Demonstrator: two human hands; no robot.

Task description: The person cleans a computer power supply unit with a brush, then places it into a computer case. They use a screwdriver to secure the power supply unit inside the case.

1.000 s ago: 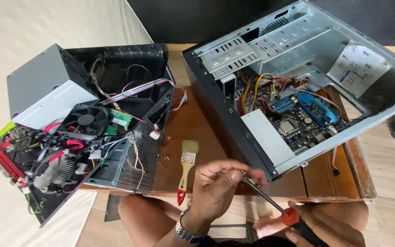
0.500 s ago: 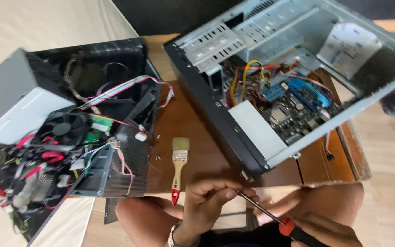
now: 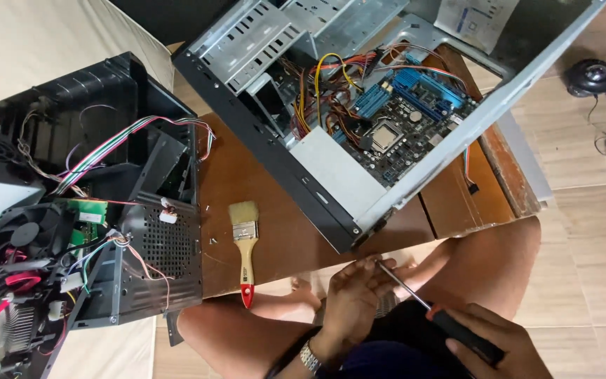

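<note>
Screwdriver work at the open computer case.
Right hand grips its handle, left hand pinches the tip; motherboard still inside, paintbrush idle on tabletop.

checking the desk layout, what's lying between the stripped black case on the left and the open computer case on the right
In the head view, a paintbrush with a wooden handle and red tip lies on the brown table between the black case and the open computer case, with a few tiny screws beside it.
</note>
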